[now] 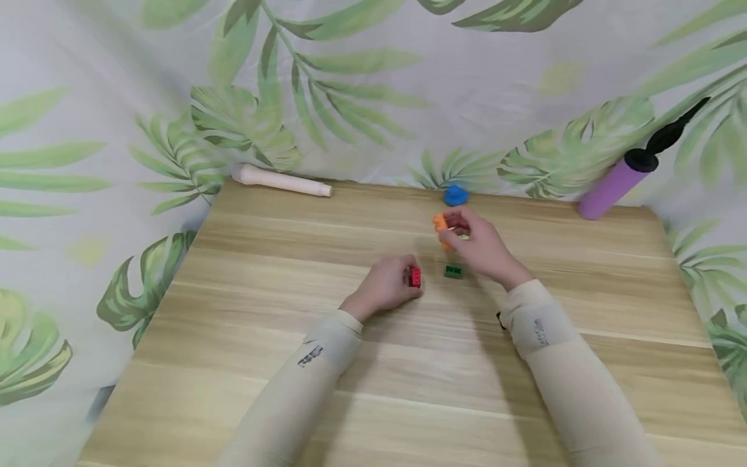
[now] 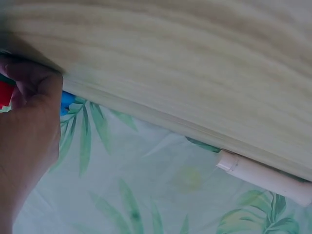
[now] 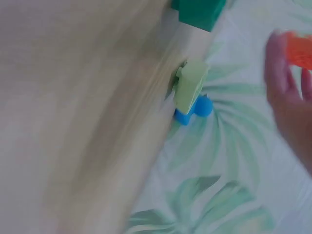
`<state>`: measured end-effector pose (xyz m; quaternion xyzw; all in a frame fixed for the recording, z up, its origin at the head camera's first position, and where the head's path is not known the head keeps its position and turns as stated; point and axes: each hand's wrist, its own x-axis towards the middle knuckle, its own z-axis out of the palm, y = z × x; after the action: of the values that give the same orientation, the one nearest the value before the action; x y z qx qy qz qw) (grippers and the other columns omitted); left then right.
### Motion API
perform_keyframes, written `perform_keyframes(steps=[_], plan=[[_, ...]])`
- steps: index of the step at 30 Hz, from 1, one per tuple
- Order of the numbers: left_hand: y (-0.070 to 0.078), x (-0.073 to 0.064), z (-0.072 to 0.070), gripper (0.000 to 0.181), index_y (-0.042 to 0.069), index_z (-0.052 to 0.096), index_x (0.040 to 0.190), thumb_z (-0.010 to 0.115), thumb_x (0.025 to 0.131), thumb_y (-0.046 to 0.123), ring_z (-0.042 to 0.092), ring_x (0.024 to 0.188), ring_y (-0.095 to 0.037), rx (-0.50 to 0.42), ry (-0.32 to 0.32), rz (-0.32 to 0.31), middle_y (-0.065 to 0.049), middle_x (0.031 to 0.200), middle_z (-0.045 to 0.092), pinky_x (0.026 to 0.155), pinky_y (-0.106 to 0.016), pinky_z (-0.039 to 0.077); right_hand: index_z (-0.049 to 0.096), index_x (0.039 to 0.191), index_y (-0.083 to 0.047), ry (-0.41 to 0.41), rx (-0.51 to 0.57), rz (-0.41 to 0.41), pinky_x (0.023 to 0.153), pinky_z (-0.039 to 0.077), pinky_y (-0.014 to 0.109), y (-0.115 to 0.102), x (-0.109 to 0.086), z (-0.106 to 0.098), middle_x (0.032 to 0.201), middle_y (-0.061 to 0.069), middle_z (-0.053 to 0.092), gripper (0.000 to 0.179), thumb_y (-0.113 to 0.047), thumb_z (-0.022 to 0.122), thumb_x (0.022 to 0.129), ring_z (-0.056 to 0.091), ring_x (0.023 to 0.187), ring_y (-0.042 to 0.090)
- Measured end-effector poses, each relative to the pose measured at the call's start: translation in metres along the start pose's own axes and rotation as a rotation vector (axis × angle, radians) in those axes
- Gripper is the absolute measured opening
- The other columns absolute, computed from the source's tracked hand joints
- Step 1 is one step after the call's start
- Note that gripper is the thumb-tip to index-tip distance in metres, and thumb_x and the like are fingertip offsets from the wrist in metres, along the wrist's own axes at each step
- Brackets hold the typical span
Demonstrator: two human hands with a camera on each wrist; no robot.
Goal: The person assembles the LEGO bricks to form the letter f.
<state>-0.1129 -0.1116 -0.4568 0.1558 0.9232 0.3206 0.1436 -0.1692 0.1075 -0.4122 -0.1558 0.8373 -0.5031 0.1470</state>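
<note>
My left hand (image 1: 385,283) pinches a red toy brick (image 1: 415,277) low over the wooden table, thumb and fingers around it; its studded side faces right. An orange toy brick (image 1: 440,224) is held up between the thumb and fingers of my right hand (image 1: 478,245), farther back. Between the hands, a dark green toy brick (image 1: 452,270) lies on the table. Behind it, a pale green brick (image 3: 191,85) stands on the tabletop, mostly covered by my right hand in the head view. In the left wrist view the red brick (image 2: 5,93) is cut off by the frame edge.
A small blue toy (image 1: 455,195) sits at the table's back edge. A pale pink tube (image 1: 286,181) lies at the back left. At the back right leans a purple cylinder (image 1: 615,188) with a black top. Leaf-patterned cloth (image 1: 373,97) hangs behind the wooden table (image 1: 233,311).
</note>
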Motion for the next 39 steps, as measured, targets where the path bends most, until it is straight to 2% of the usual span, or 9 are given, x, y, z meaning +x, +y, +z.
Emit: perform_keyframes(steps=[3,5,10,17,21,26,31,35,39], plan=[[-0.005,-0.004,-0.004,0.033,0.011,0.066,0.112,0.087,0.088,0.023,0.057,0.070,-0.012,-0.035,-0.029,-0.037,0.001,0.080,0.065,0.065,-0.026,0.046,0.044,0.147,-0.002,-0.022,0.331,0.069,0.094,0.061,0.047,0.001,-0.014,-0.007,0.136,0.017,0.058,0.037,-0.014,0.051,0.113,0.069,0.113,0.024],[-0.008,-0.006,-0.006,0.038,0.010,0.066,0.117,0.087,0.088,0.023,0.060,0.072,-0.013,-0.072,-0.035,-0.061,0.000,0.082,0.067,0.068,-0.027,0.049,0.041,0.147,-0.002,-0.023,0.463,0.092,0.093,0.061,0.043,0.001,-0.021,-0.011,0.136,0.017,0.055,0.035,-0.010,0.045,0.113,0.071,0.111,0.023],[-0.015,-0.009,-0.009,0.046,0.008,0.065,0.125,0.088,0.087,0.021,0.065,0.081,-0.014,-0.142,-0.024,-0.077,-0.001,0.089,0.072,0.079,-0.032,0.054,0.047,0.143,-0.012,0.039,0.556,0.097,0.083,0.059,0.029,0.004,-0.030,-0.018,0.129,0.008,0.055,0.031,-0.006,0.042,0.113,0.069,0.102,0.016],[-0.018,-0.018,-0.016,0.054,0.009,0.060,0.136,0.086,0.091,0.023,0.066,0.085,-0.016,-0.145,-0.014,-0.075,-0.002,0.095,0.072,0.084,-0.036,0.056,0.055,0.137,-0.015,0.105,0.605,0.079,0.079,0.058,0.026,0.006,-0.031,-0.020,0.123,0.006,0.057,0.026,-0.010,0.048,0.113,0.062,0.094,0.015],[-0.008,-0.024,-0.034,0.058,0.011,0.058,0.142,0.084,0.093,0.027,0.067,0.089,-0.018,-0.089,0.044,-0.062,-0.006,0.106,0.072,0.084,-0.037,0.057,0.058,0.137,-0.008,0.107,0.548,0.064,0.078,0.058,0.025,0.003,-0.032,-0.020,0.119,0.003,0.062,0.027,-0.012,0.055,0.111,0.062,0.094,0.014],[0.022,-0.031,-0.061,0.058,0.014,0.058,0.147,0.082,0.095,0.026,0.071,0.092,-0.020,-0.011,0.175,0.083,-0.009,0.119,0.071,0.083,-0.037,0.059,0.065,0.138,-0.001,0.031,0.318,0.045,0.079,0.059,0.029,-0.013,-0.038,-0.019,0.117,0.000,0.071,0.035,-0.020,0.063,0.108,0.065,0.091,0.014],[0.047,-0.039,-0.068,0.050,0.017,0.064,0.142,0.081,0.096,0.026,0.071,0.091,-0.022,0.056,0.223,0.192,-0.007,0.121,0.070,0.078,-0.033,0.057,0.074,0.131,-0.009,-0.065,0.151,0.032,0.075,0.056,0.029,-0.031,-0.048,-0.012,0.117,0.007,0.073,0.030,-0.024,0.067,0.106,0.064,0.084,0.020],[0.053,-0.042,-0.068,0.039,0.013,0.072,0.131,0.081,0.096,0.026,0.072,0.091,-0.023,0.076,0.254,0.211,-0.007,0.118,0.072,0.075,-0.032,0.057,0.077,0.126,-0.013,-0.058,0.062,-0.005,0.070,0.053,0.026,-0.038,-0.049,-0.006,0.106,0.007,0.073,0.027,-0.028,0.069,0.105,0.063,0.081,0.028],[0.051,-0.041,-0.067,0.037,0.009,0.074,0.127,0.082,0.095,0.025,0.073,0.090,-0.022,0.099,0.263,0.155,-0.007,0.113,0.075,0.072,-0.033,0.057,0.076,0.125,-0.011,-0.023,-0.077,-0.113,0.079,0.059,0.030,-0.039,-0.046,0.003,0.113,0.007,0.074,0.028,-0.019,0.079,0.098,0.069,0.090,0.025]])
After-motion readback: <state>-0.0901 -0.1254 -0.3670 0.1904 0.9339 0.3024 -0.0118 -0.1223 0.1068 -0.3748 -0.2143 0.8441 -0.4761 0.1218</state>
